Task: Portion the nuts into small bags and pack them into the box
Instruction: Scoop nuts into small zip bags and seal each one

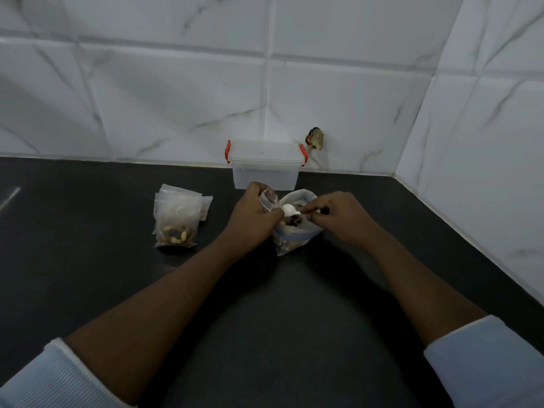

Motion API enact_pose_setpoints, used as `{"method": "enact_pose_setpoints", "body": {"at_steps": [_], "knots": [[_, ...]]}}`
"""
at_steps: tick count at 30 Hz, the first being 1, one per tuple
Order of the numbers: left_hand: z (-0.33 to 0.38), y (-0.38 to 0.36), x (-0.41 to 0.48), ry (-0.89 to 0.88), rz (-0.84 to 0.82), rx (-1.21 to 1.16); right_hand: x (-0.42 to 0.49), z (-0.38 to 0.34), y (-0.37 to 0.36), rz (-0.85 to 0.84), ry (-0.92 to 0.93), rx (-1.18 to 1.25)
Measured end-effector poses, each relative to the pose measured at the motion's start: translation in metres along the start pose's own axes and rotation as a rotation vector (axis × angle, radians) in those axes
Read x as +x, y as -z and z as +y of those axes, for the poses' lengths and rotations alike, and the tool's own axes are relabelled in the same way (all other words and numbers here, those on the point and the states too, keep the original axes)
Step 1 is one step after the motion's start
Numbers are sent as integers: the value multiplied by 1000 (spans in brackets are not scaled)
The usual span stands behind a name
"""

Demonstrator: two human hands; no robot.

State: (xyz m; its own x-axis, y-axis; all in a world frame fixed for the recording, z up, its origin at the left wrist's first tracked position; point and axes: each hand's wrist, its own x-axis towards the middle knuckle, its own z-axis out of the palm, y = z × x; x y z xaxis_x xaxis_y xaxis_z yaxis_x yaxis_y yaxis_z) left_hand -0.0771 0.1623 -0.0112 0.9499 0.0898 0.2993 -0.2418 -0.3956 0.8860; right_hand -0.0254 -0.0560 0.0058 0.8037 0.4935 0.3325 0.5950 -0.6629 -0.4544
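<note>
Two pinches: left fingers [265,214] hold crinkly clear bag [268,198], right fingers [312,214] white (plastic) spoon [288,209].

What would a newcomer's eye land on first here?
At centre, the left hand holds a small bag open and the right hand holds a white spoon at its mouth, above the big nut bag. Filled bags lie to the left; a red-latched box stands against the wall.
</note>
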Motion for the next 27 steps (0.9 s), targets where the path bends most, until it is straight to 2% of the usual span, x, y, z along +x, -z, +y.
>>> {"method": "enact_pose_setpoints", "body": {"at_steps": [2, 7, 12, 17, 19, 22, 27], "knots": [[-1, 1, 1, 5, 2, 2, 0, -1, 2, -20, -7, -35], [-1, 0, 1, 2, -1, -7, 0, -2, 3, 101, 24, -33], [-2, 1, 1, 24, -10, 10, 2, -3, -4, -52, 3, -141], [0, -1, 1, 7, -16, 15, 0, -5, 11, 103, -20, 46], [0, -1, 0, 1, -19, 19, -3, -9, 14, 51, 8, 57], [-1, -1, -1, -5, -15, 21, -3, -7, 16, -58, 29, -51], [3, 0, -1, 14, -39, 32, -1, 2, 23, 61, -22, -69]]}}
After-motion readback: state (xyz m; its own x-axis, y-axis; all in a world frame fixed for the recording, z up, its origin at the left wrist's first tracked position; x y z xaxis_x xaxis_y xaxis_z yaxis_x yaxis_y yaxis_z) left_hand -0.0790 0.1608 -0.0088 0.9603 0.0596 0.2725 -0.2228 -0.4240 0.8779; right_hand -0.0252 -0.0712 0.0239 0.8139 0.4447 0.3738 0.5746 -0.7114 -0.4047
